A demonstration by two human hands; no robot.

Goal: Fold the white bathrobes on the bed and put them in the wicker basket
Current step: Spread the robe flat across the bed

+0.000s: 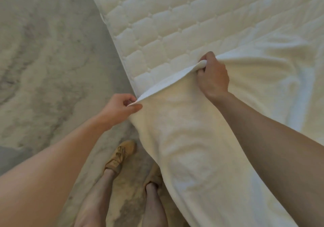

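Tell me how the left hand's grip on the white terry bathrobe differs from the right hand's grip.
The left hand pinches a thin corner of the white terry bathrobe between thumb and fingertips; the right hand bunches a thicker roll of its edge in a closed fist. The left hand is off the white quilted mattress, over the grey floor; the right hand is above the mattress. Both hold the same stretched edge.

Beside the mattress (157, 21), which is showing white with a diamond-quilted pattern, the marble floor (43, 51) is showing mottled grey and cream veining. The bathrobe (192, 139) lying over the mattress is looking plain creamy white, and the shoes (121, 154) below its edge are showing tan.
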